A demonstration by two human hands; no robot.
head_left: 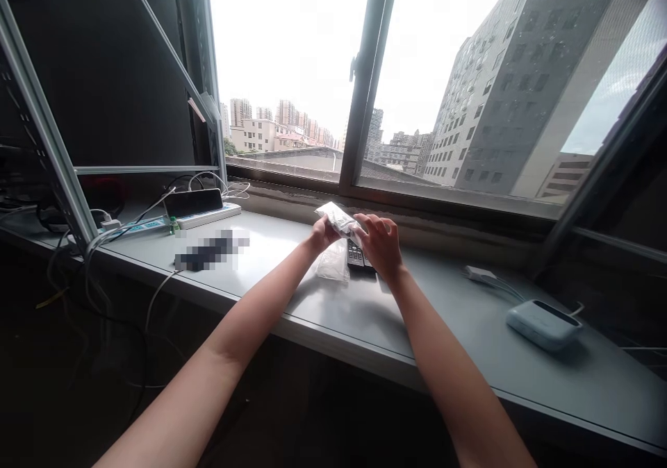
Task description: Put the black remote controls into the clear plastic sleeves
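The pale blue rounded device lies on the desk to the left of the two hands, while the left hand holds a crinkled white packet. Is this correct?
Not quite: in the head view, the pale blue rounded device lies on the desk to the right of both the left hand and the right hand, while the left hand holds a crinkled white packet.

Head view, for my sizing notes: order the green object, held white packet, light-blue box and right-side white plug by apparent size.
1. Light-blue box
2. White packet, partly covered
3. White plug
4. Green object
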